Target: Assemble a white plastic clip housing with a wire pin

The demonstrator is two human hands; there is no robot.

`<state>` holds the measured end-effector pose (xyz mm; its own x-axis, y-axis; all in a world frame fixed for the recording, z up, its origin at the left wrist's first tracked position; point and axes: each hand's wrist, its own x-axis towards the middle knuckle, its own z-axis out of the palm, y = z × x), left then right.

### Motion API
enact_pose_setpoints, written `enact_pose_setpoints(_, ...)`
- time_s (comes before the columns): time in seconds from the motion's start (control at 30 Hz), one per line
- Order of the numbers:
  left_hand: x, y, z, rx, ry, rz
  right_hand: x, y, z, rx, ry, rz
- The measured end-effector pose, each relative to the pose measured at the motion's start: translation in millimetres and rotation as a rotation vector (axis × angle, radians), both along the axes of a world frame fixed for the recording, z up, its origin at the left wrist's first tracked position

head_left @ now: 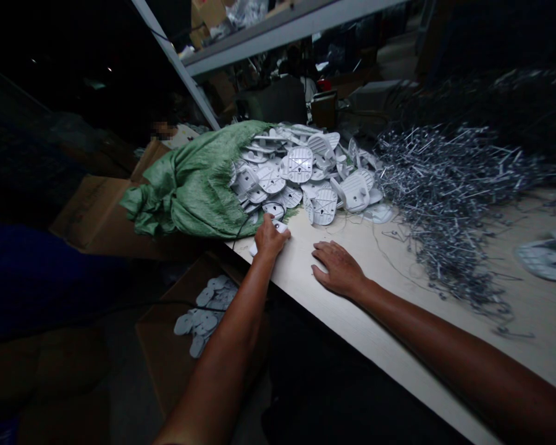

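My left hand (269, 238) is closed over a white plastic part (280, 227) at the near edge of the pale table (380, 321), just in front of a green woven sack (194, 182). A heap of white round plastic plates (301, 173) spills from the sack's mouth. My right hand (337, 267) lies flat on the table with fingers stretched out, a little right of the left hand, holding nothing. A thin black cord (241, 228) runs from the pile over the table edge.
A big tangle of grey metal wire hooks (449, 191) covers the table to the right. More white parts (549, 253) lie at the far right. Below the table edge a cardboard box (167, 352) holds several finished white plates (204, 312). A metal shelf frame (185, 74) rises behind.
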<state>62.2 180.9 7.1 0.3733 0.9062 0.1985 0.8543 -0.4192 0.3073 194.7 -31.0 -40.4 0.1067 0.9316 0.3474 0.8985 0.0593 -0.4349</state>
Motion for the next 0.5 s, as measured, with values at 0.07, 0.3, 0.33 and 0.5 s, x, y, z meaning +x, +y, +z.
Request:
enact_pose_setpoints(0.07, 0.2, -1.3, 0.6, 0.003, -0.003, -0.004, -0.1, -0.2, 0.1, 0.004, 0.001, 0.001)
enact_pose_setpoints(0.3, -0.9, -4.6, 0.0, 0.028, -0.016, -0.036, 1.0, 0.2, -2.4, 0.030, -0.006, -0.002)
enact_pose_setpoints(0.33, -1.0, -4.6, -0.1, 0.027, -0.016, -0.036, 1.2, 0.3, -2.7, 0.031, -0.005, -0.001)
enact_pose_setpoints(0.5, -0.5, -3.3, 0.4, 0.016, -0.013, -0.027, 1.7, 0.6, -2.3, 0.014, -0.010, 0.000)
